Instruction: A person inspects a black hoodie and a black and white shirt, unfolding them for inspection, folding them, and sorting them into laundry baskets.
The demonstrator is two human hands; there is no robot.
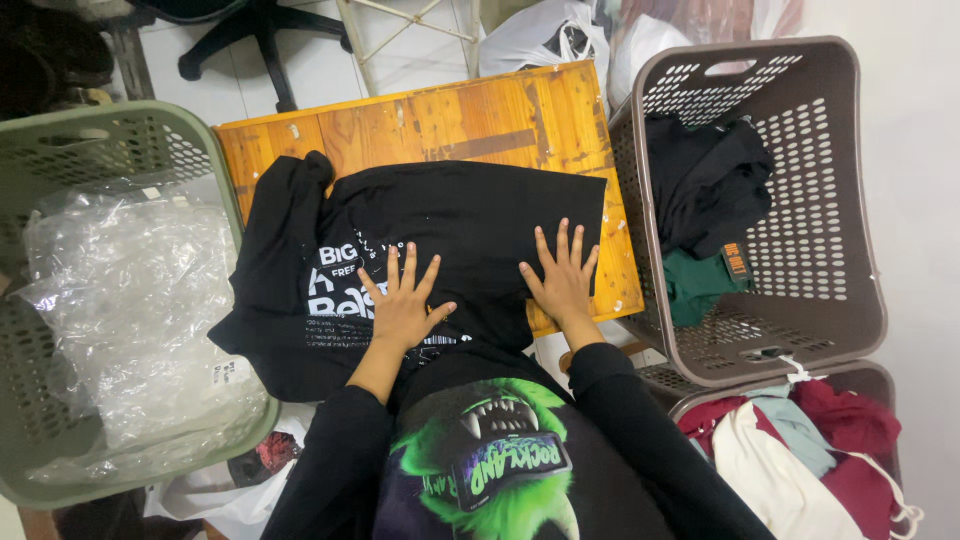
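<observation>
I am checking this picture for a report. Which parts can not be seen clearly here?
- Head view: much of the wooden board is covered by the black printed T-shirt under the left hand and right hand.
- The green plastic basket has its floor hidden by clear plastic bags.
- The red and white clothes are cut off by the bottom edge.

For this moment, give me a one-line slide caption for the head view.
Both hands, left and right, press flat on a black printed T-shirt spread over a wooden board between two laundry baskets.

Long black sleeves [640, 420] cover both arms to the wrists. The black shirt [490, 460] bears a green, fanged monster print.
</observation>
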